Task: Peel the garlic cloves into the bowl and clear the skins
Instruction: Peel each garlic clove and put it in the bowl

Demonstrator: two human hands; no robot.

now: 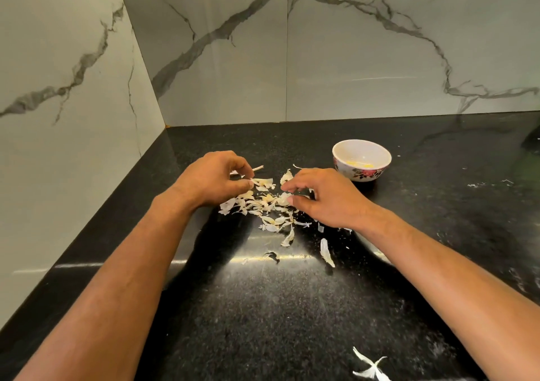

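Observation:
A pile of papery garlic skins (264, 205) lies on the black counter (263, 307) between my hands. My left hand (210, 180) sits at the pile's left edge, fingers curled, pinching skins; a thin dry stem (257, 168) pokes out beyond its fingers. My right hand (318, 196) rests on the pile's right side with fingers curled, thumb and fingertips touching skins. The white floral bowl (361, 160) stands to the right and behind, with peeled yellowish cloves (359, 164) at its bottom.
Stray skins lie nearer me: one long piece (326, 252) and a forked piece (369, 366) near the front edge. Marble walls (222, 59) close off the left and back of the corner. A dark object shows at the far right edge.

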